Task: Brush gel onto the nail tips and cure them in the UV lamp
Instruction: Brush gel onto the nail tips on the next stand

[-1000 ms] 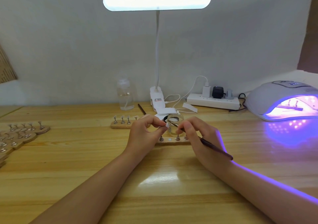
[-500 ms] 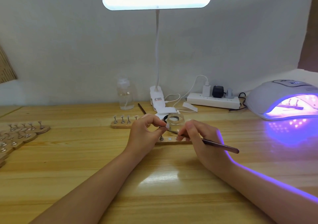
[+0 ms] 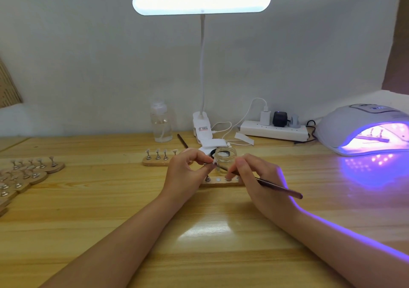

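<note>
Two hands meet just in front of the glass jar (image 3: 225, 160). Brush (image 3: 263, 183) long axis runs from handle end, lower right of the jar, up-left to bristles at the nail tip (image 3: 214, 161). Wooden table (image 3: 110, 199), white wall behind; desk lamp (image 3: 201, 3) lit behind the jar, UV lamp (image 3: 367, 130) glowing violet well right of it. Left hand (image 3: 188, 172): thumb and forefinger pinched on the nail tip. Right hand (image 3: 261, 181): fingers curled round the brush, above the wooden strip (image 3: 221, 182)
</note>
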`<state>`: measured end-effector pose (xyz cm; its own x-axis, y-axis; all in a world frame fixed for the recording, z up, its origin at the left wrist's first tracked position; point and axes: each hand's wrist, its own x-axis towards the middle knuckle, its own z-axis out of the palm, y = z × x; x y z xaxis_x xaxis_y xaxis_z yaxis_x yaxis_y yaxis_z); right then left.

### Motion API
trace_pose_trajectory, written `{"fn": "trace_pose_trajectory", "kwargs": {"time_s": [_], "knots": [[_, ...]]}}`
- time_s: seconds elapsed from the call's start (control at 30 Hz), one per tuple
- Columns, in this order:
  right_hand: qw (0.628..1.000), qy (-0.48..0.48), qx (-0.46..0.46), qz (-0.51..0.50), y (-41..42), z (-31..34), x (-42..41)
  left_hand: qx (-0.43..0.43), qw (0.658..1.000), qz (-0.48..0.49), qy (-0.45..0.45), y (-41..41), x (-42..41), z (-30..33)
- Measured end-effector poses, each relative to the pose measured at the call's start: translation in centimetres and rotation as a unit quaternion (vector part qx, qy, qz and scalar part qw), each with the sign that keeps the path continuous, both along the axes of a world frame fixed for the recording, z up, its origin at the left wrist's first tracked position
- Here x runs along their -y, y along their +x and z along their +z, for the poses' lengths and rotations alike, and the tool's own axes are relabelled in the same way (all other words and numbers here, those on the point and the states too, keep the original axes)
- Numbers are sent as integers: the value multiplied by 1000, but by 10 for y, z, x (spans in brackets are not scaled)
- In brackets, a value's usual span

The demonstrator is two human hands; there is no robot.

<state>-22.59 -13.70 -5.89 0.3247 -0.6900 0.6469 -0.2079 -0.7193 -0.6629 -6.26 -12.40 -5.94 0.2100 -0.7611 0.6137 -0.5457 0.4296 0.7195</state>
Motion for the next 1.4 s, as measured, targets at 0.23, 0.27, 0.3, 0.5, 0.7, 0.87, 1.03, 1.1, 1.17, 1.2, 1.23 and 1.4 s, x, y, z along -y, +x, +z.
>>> {"fn": "trace_pose_trajectory", "kwargs": {"time_s": [0.23,0.27,0.3,0.5,0.7,0.87,1.03,1.1,1.17,1.2,1.23,1.4], "knots": [[1000,11,-6,-16,-1,3,-1,3,1000,4,-4,0,1,0],[1000,14,-12,-14,-1,3,-1,5,1000,5,-4,0,1,-1],[1000,17,-12,-11,0,3,-2,6,1000,7,-3,0,1,-1],[1000,7,1,-20,-1,4,-2,-2,1000,1,-11,-1,-1,0],[1000,4,-9,17,-1,3,-4,-20,1000,-9,-5,-1,-2,1],[998,-10,56,-21,-1,3,-1,-32,999,-7,-2,-1,-4,3],[998,-24,54,-32,0,1,2,-37,999,-1,-1,-1,-4,4],[998,-29,50,-35,0,0,3,-26,1000,-9,-5,-1,-4,3],[998,-37,36,-39,0,-1,3,-24,999,-17,-13,-1,-4,3],[998,-41,27,-39,0,-2,3,-25,999,-21,-17,-1,-4,3],[998,-45,18,-39,0,-2,3,-26,999,-24,-21,-1,-4,3],[998,-40,-22,-35,-1,-1,2,-36,999,-28,-23,-1,-2,1]]}}
